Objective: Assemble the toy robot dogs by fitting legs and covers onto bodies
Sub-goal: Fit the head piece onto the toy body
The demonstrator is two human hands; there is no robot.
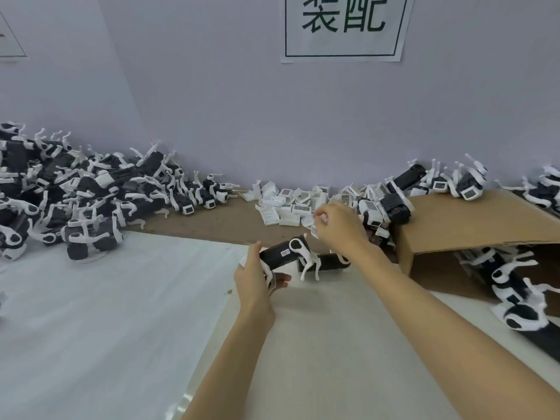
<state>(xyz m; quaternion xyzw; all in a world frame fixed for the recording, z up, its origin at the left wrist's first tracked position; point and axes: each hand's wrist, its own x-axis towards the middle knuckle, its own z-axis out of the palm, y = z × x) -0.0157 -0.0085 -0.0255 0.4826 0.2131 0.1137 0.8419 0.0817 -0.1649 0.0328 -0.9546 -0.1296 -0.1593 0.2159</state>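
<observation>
We see the left hand [253, 280] gripping a black toy robot dog body [280, 253] near the middle of the tabletop [333, 344], fingers curled round its near end and thumb on top. The body is lifted just above the surface and tilted, its far end higher. White legs [309, 266] are already fitted on it: a round white hip joint sits on the side facing us and two thin legs hang down from it towards the tabletop.

Our right hand [339, 225] is further back, above the far end of the body. Its fingers [321, 215] pinch a small white cover [312, 221], held in the air just in front of the loose white covers [291, 204] heaped along the wall [242, 101]. Several of those covers show a grey grille or barcode-like face.

At the left, a large pile of assembled dogs [75, 192], black with white legs, spreads over the back of the tabletop and onto a white sheet [91, 313]. At the right, a bent cardboard sheet [469, 219] lies like a ramp, with more black bodies and dogs [394, 201] at its upper edge and others [515, 286] under and in front of it. A white paper sign [345, 25] with green characters hangs on the wall above.
</observation>
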